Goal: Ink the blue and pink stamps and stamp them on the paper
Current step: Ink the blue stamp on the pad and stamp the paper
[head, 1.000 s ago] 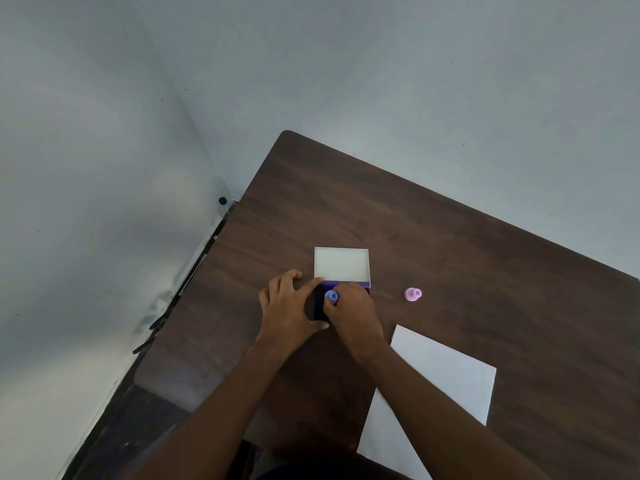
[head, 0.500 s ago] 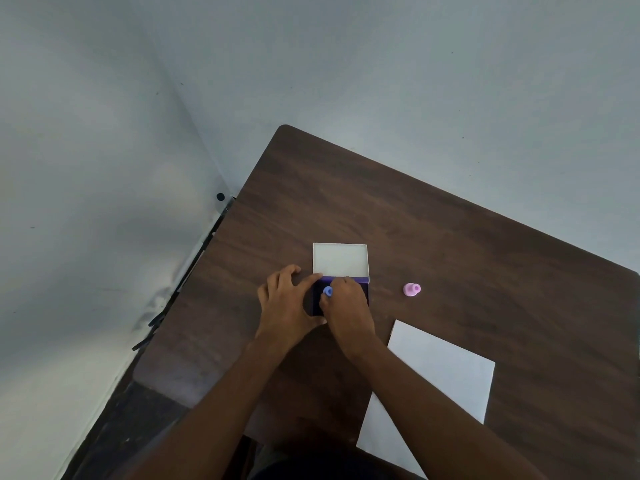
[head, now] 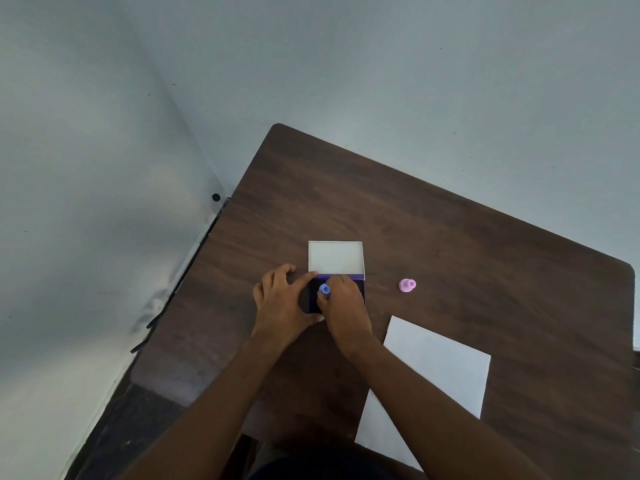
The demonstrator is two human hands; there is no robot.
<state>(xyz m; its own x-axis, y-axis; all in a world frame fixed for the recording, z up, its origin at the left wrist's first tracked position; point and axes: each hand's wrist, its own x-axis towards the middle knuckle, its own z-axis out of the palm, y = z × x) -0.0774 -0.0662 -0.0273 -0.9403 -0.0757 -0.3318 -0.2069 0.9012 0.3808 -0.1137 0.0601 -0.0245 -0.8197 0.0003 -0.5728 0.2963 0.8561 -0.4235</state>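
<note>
Pale grey-blue walls meet in a corner behind a dark wood-grain table [head: 450,244] w/ rounded corners; dark floor strip runs along the wall at left.

Left hand [head: 280,303] lies beside the ink pad [head: 358,289], fingers spread fairly flat on the table, forefinger reaching to the pad's far-left corner and thumb at its near edge, bracing it. Right hand [head: 343,306] sits over the pad, fingers curled narrow round the blue stamp [head: 325,289], pinching it upright on the dark ink surface; only the stamp's round top shows.

Pad's case is open: white lid [head: 335,257] folded back flat on the far side, its inside bare white; purple rim at the hinge.

Pink stamp [head: 407,285] lies on the table to the right of the pad, apart from both hands. White paper [head: 433,365] lies near-right, angled, partly under the right forearm.
</note>
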